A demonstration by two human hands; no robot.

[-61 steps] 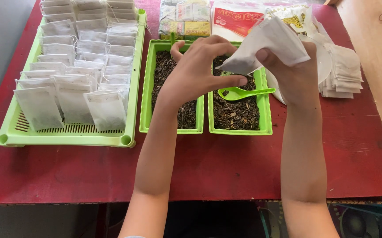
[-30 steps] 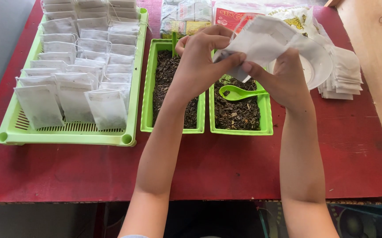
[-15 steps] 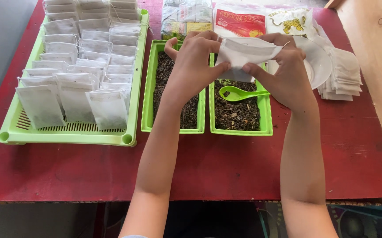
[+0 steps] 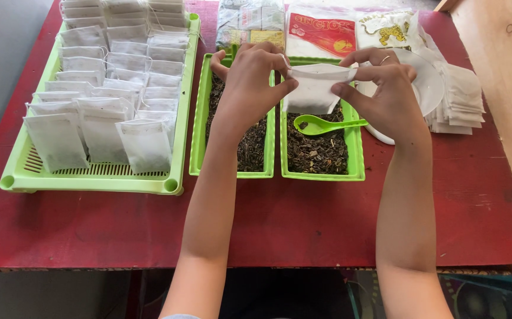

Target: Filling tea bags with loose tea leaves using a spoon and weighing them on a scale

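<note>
I saw both hands — left [image 4: 250, 82], right [image 4: 386, 94] — pinching a white pouch [image 4: 315, 88] by its top edge, stretched between them above the right tray [image 4: 356, 171].

head-worn view, steeply down, close above table [image 4: 303, 218]

A matt, papery white pouch [image 4: 315, 88] is hanging over glossy green plastic trays [image 4: 321, 172]; the red tabletop [image 4: 303, 218] is looking dull and worn.
</note>
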